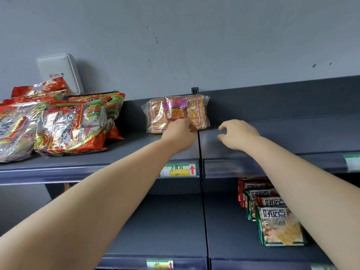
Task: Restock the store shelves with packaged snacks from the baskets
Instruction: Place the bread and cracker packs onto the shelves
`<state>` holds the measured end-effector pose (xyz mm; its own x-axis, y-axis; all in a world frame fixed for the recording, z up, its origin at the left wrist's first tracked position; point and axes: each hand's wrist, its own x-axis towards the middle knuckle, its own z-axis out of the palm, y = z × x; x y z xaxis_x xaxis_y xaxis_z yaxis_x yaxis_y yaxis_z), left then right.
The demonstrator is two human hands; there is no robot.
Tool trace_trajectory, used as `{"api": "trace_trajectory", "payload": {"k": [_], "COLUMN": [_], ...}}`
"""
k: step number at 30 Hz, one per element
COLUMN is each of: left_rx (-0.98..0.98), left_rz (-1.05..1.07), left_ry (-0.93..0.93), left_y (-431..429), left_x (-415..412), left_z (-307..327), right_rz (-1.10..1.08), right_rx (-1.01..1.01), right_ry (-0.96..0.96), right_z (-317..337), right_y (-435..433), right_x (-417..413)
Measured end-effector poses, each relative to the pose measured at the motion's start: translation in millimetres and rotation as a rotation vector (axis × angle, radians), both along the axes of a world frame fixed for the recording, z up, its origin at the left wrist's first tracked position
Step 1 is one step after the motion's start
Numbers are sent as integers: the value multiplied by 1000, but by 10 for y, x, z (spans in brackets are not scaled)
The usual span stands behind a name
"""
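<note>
On the dark grey metal top shelf [136, 151], just left of the black vertical shelf post [200, 152], grips with the left hand [179, 133] the lower front of a clear plastic packet of golden-brown cake squares with a purple label [176, 112]. Holds that arm long and straight, angled up from the lower left, fingers curled at the packet's bottom right corner. Hovers with the right hand [237, 135] just right of the post, arm stretched up from the lower right, palm down, fingers loosely curled and thumb apart, holding nothing. Stands upright, as for the packet, face outward against the shelf's back panel, its right end level with the post, directly above the left hand and up-left of the right hand, apart from it. Well left of the post, on the same shelf: a heap of red-and-gold foil snack bags [64, 125], with a white plastic box [60, 73] against the wall behind. Just left of the post, on the shelf's front lip: a yellow-and-green price label with a red arrow [178, 170]. Below and right of the post, on the lower shelf: a row of green- and red-edged biscuit packets [276, 221], partly behind the right forearm.
</note>
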<state>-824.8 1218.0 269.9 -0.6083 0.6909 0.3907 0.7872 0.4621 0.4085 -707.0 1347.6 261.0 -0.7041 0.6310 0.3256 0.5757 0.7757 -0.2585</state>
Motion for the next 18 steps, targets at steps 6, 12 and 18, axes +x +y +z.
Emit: {"api": "trace_trajectory", "payload": {"k": [6,12,18], "left_rx": [-53,-110,-356], "left_rz": [14,-48,-60], "left_ry": [139,175,107], "left_y": [-403,-851,-1088], "left_x": [399,955,1450], "left_z": [-197,-628,-1257], "right_rz": [-23,-6,-41], "right_rx": [83,93,-30], "right_ry": [43,72,-84], "right_z": [-237,-638,-1277], "right_y": [-459,-952,-1198], "right_x": [417,965,1706]}}
